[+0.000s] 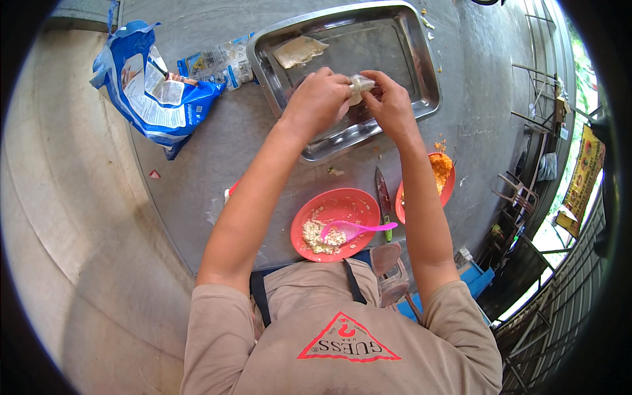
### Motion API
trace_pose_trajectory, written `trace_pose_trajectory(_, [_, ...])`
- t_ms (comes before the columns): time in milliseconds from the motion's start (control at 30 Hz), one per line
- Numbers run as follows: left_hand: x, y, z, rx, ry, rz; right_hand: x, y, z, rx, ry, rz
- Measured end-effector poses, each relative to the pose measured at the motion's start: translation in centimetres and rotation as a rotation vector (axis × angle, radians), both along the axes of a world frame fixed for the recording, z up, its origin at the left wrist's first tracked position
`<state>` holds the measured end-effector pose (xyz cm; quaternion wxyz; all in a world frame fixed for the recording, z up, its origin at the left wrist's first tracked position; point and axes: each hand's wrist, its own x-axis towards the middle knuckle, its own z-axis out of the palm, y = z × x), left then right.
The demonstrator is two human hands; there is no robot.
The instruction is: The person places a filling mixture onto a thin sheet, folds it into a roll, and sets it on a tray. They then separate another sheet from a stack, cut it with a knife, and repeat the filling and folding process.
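Over the steel tray, my left hand and my right hand pinch a small pale wrapped roll from both sides, fingers closed on it. Its underside is hidden by the fingers. A flat, folded cream-coloured parcel lies in the tray's far left corner. Nearer my body, a red plate carries a crumbly white filling. Resting in that filling is a pink spoon, its handle reaching over the right rim.
Right of the plate lies a knife with a green handle. Beside it, partly behind my right forearm, a second red plate holds orange shredded food. A blue bag and a crumpled clear packet lie left of the tray.
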<state>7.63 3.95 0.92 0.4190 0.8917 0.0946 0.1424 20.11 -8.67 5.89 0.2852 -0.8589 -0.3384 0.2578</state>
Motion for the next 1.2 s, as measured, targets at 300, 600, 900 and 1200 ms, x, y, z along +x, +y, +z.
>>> trace_pose_trajectory(300, [3.9,1.7,-0.5,-0.119,0.142,-0.014,0.6,-0.8,-1.1,-0.031,-0.038,-0.075])
trace_pose_trajectory(600, [6.3,2.9,0.3,-0.127,0.430,-0.204,0.7,-1.2,-1.2,0.039,0.069,-0.135])
trace_pose_trajectory(900, [5.3,3.8,0.8,-0.062,0.302,-0.234,-0.7,-0.7,-0.3,0.191,-0.247,0.129])
trace_pose_trajectory(1200, [1.6,3.8,1.3,0.064,0.157,-0.263,-3.9,-0.2,-0.3,0.122,-0.348,0.323])
